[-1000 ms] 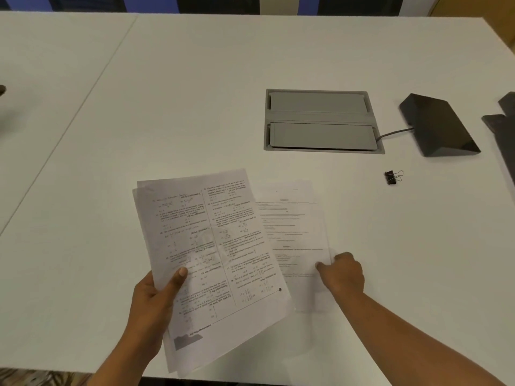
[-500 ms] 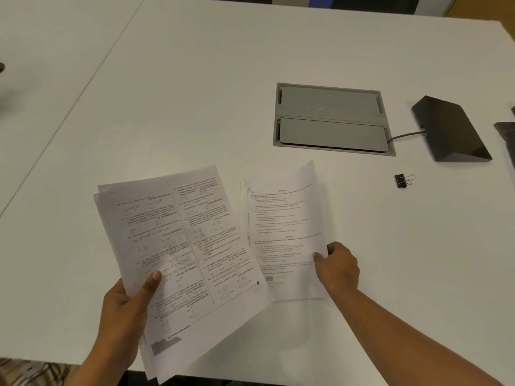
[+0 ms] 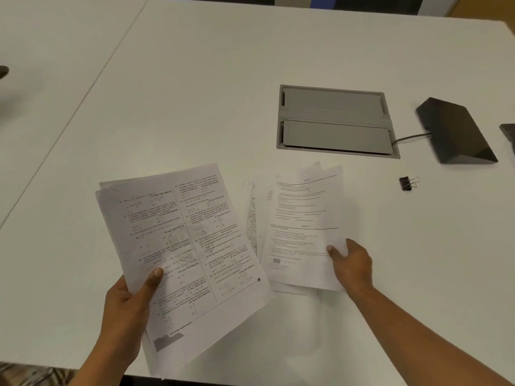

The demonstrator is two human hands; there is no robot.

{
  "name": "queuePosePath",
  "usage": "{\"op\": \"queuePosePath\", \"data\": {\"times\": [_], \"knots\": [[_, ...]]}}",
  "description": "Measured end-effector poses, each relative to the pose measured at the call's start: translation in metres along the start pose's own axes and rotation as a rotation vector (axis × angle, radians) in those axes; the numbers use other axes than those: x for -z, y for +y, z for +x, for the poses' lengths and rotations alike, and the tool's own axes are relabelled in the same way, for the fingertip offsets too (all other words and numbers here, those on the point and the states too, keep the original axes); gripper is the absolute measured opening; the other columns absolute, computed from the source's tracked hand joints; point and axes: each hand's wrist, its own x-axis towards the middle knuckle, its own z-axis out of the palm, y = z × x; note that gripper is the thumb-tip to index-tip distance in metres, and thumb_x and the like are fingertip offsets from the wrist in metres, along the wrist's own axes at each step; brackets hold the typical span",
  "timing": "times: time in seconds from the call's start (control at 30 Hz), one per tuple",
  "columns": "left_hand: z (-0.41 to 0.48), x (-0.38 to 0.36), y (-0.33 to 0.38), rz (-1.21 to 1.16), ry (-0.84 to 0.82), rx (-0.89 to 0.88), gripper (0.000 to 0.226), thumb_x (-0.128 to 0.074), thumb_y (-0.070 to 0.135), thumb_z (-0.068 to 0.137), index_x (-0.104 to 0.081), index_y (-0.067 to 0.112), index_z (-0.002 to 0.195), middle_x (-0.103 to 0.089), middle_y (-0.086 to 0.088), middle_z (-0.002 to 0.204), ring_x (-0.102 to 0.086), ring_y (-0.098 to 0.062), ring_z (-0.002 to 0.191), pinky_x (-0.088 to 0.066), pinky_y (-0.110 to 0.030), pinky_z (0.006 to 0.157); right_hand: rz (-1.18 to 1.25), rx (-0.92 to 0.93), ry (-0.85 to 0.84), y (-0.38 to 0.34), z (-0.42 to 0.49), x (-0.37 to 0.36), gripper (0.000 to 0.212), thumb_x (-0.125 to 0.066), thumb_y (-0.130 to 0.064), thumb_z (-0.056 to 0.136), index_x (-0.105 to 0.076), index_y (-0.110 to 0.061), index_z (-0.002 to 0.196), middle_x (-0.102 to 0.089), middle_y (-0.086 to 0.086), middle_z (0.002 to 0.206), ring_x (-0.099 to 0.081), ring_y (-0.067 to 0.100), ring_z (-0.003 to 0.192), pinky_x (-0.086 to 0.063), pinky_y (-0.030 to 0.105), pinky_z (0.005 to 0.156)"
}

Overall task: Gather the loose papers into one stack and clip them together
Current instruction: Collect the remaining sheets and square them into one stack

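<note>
On smooth white table (image 3: 223, 93) — left hand (image 3: 125, 305) pinches printed sheets (image 3: 184, 246); right hand (image 3: 352, 264) clasps thinner sheaf (image 3: 301, 227).

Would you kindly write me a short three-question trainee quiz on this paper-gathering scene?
1. True or false: the binder clip is already on the papers.
2. Which hand holds the two-column sheets: A left hand, B right hand?
3. Fill in: the cable runs from the grey floor-box panel to the black ____.

Key: 1 false, it lies alone on the table; 2 A; 3 wedge-shaped box.
</note>
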Motion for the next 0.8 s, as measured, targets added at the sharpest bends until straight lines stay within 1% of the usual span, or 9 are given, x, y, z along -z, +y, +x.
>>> {"op": "queuePosePath", "data": {"times": [0.07,0.13,0.27,0.33,0.4,0.47,0.53,0.67,0.8], "knots": [[0.002,0.000,0.002,0.000,-0.003,-0.005,0.009,-0.063,0.023,0.093,-0.066,0.024,0.101,-0.074,-0.007,0.102,-0.070,-0.037,0.089,-0.057,-0.046,0.072,0.128,0.032,0.006,0.008,0.002,0.019,0.028,-0.067,-0.024,0.089,-0.068,-0.005,0.108,-0.071,0.007,0.100,-0.066,0.034,0.103,-0.050,0.033,0.087],[0.004,-0.002,0.003,0.004,-0.006,-0.012,0.008,-0.063,0.023,0.094,-0.066,0.024,0.100,-0.074,-0.007,0.102,-0.070,-0.036,0.090,-0.057,-0.046,0.074,0.237,0.039,0.001,0.013,-0.001,0.039,0.014,-0.068,-0.021,0.089,-0.068,-0.012,0.100,-0.069,-0.002,0.087,-0.069,0.030,0.091,-0.052,0.034,0.084],[0.008,-0.008,0.001,0.020,-0.014,-0.019,0.020,-0.063,0.025,0.094,-0.065,0.017,0.112,-0.073,-0.011,0.107,-0.069,-0.040,0.091,-0.058,-0.055,0.078,0.401,0.032,-0.005,0.020,-0.009,0.075,0.025,-0.068,-0.016,0.089,-0.067,-0.006,0.112,-0.070,0.007,0.097,-0.067,0.023,0.085,-0.051,0.036,0.086],[0.011,-0.012,-0.001,0.019,-0.017,-0.032,0.023,-0.063,0.025,0.094,-0.064,0.016,0.115,-0.073,-0.010,0.106,-0.069,-0.039,0.089,-0.058,-0.051,0.075,0.463,0.020,-0.003,0.025,-0.011,0.088,0.027,-0.068,-0.015,0.088,-0.066,-0.005,0.113,-0.070,0.009,0.099,-0.067,0.018,0.086,-0.051,0.039,0.088],[0.013,-0.018,-0.003,0.024,-0.031,-0.038,0.023,-0.063,0.024,0.094,-0.064,0.015,0.115,-0.073,-0.009,0.105,-0.070,-0.037,0.088,-0.059,-0.045,0.070,0.523,0.000,-0.007,0.029,-0.015,0.100,0.027,-0.069,-0.015,0.087,-0.067,-0.007,0.113,-0.071,0.006,0.099,-0.068,0.023,0.090,-0.051,0.039,0.088],[0.014,-0.026,-0.004,0.023,-0.060,-0.037,0.023,-0.064,0.024,0.094,-0.065,0.015,0.114,-0.074,-0.011,0.105,-0.071,-0.037,0.087,-0.060,-0.047,0.070,0.575,-0.028,-0.026,0.031,-0.020,0.110,0.021,-0.069,-0.015,0.087,-0.068,-0.012,0.107,-0.072,0.002,0.099,-0.069,0.026,0.092,-0.052,0.040,0.088],[0.013,-0.037,-0.005,0.020,-0.089,-0.030,0.024,-0.064,0.024,0.093,-0.066,0.015,0.115,-0.075,-0.011,0.106,-0.072,-0.036,0.089,-0.060,-0.049,0.074,0.613,-0.043,-0.067,0.029,-0.026,0.116,0.016,-0.070,-0.015,0.086,-0.070,-0.017,0.102,-0.076,0.003,0.099,-0.072,0.025,0.091,-0.054,0.043,0.087],[0.002,-0.067,-0.001,-0.027,-0.176,-0.028,0.025,-0.065,0.024,0.093,-0.069,0.017,0.117,-0.078,-0.008,0.107,-0.074,-0.032,0.097,-0.059,-0.053,0.086,0.666,-0.034,-0.159,0.019,-0.044,0.117,0.025,-0.070,-0.017,0.083,-0.070,-0.014,0.108,-0.078,0.004,0.102,-0.074,0.028,0.092,-0.056,0.048,0.085],[-0.017,-0.102,0.013,-0.082,-0.299,-0.018,0.025,-0.056,0.026,0.098,-0.068,0.018,0.118,-0.077,-0.009,0.110,-0.075,-0.029,0.097,-0.060,-0.050,0.085,0.710,0.017,-0.295,0.003,-0.056,0.109,0.032,-0.068,-0.019,0.082,-0.068,-0.012,0.113,-0.077,0.007,0.105,-0.074,0.028,0.094,-0.058,0.045,0.082]]}}
